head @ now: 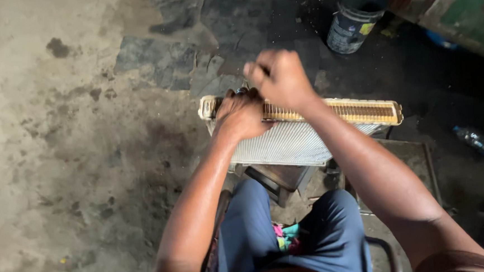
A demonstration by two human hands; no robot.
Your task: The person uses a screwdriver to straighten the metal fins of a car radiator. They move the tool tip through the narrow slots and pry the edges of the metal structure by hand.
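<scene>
Left hand [239, 116] clamps the radiator [303, 132] top edge; right hand [280, 77] hovers fisted above it, contents unclear. A dark bucket [356, 18] stands well apart, its inside too dark to tell.

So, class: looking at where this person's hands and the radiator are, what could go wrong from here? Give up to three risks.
1. The radiator stands on edge on a small stand, steadied only by the left hand; it might tip.
2. The right hand is raised in a fist just above the brass top edge; knuckles could scrape it.
3. The thin fins could bend under pressure.
</scene>
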